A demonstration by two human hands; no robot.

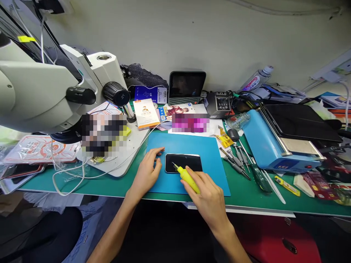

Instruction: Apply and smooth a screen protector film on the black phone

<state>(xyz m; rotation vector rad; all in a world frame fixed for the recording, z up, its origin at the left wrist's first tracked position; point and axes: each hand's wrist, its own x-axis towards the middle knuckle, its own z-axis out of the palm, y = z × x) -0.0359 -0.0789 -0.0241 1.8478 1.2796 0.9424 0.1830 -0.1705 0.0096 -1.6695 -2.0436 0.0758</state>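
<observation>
A black phone [189, 160] lies flat on a blue mat [208, 153] at the table's front. My right hand [210, 199] is closed round a yellow-handled screwdriver [188, 177]. Its metal tip rests at the phone's lower left corner. My left hand [148, 171] lies on the mat just left of the phone, fingers bent, with the fingertips against the phone's left edge.
A white microscope [55, 87] looms at the left over its white base. Tweezers and screwdrivers [237, 160] lie right of the mat beside a blue roller machine [271, 146]. Boxes, a small screen [187, 86] and a soldering station [222, 104] line the back.
</observation>
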